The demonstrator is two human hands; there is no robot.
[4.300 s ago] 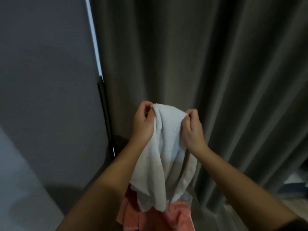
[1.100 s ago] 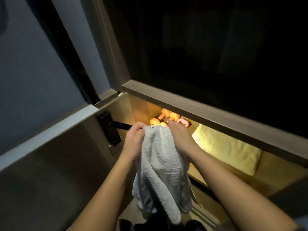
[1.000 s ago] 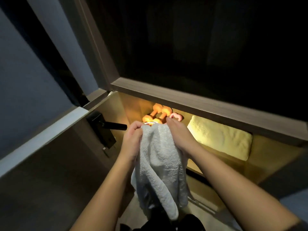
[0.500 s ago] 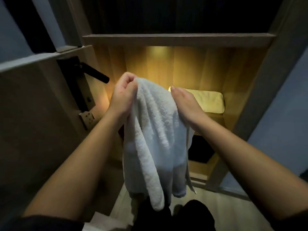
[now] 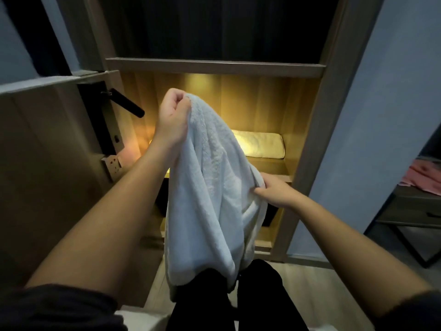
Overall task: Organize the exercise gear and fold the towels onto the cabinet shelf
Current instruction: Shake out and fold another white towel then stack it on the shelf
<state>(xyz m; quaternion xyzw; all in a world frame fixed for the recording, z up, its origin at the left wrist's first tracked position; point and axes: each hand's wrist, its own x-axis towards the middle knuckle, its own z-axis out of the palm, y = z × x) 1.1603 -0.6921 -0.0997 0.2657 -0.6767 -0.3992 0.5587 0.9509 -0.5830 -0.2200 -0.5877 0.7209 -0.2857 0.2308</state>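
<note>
While in left hand, right hand: white towel before shelf.

The white fluffy cloth towel has a thick, looped, matt pile. The folded pale cloth towel on the lit wooden cabinet shelf looks equally nubbly. The shelf boards show smooth, matt wood grain. The black lever door handle is smooth and satin. The crumpled pink cloth looks soft and matt.

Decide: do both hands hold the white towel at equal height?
No: the left hand grips the towel high, the right hand pinches it lower.
</note>
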